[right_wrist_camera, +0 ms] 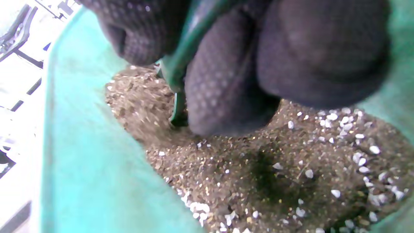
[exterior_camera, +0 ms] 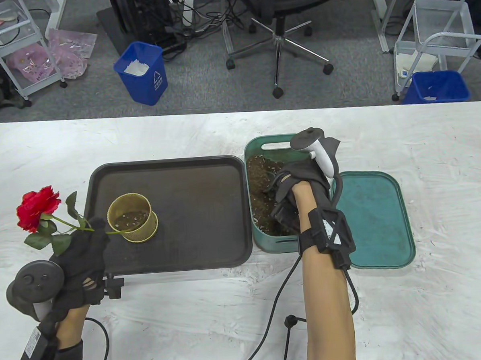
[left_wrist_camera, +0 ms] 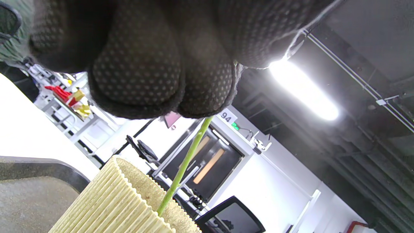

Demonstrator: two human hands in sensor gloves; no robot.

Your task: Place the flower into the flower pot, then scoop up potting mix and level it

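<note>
Holding the flower [exterior_camera: 38, 210] by its stem, my left hand [exterior_camera: 81, 256] pinches the green stalk just beside the flower pot [exterior_camera: 132, 218]; the stem's lower end reaches over the rim into the pot while the red bloom leans out to the left, so the flower sits tilted, not upright. The left wrist view confirms it — stem [left_wrist_camera: 182, 168] dropping from the fingertips [left_wrist_camera: 139, 84] into the ribbed pot. The pot stands on the left part of the dark tray [exterior_camera: 203, 246] and holds only a thin layer of mix.

My right hand [exterior_camera: 295, 193] is down in the green bin [exterior_camera: 251, 147], fingers curled round a green scoop handle [right_wrist_camera: 184, 58] whose blade is buried in the potting mix [right_wrist_camera: 258, 168]. The bin's lid [exterior_camera: 375, 221] lies just to the right of it.

Step in hand, as I judge it: loading the scoop. To do it well I want a modest load, lifted level, carried low across the tray — a heaped scoop will likely spill. Meanwhile the left hand should bring the stem upright and centred, and keep hold until mix packs round it. Pour beside the stem, not onto the leaves.
</note>
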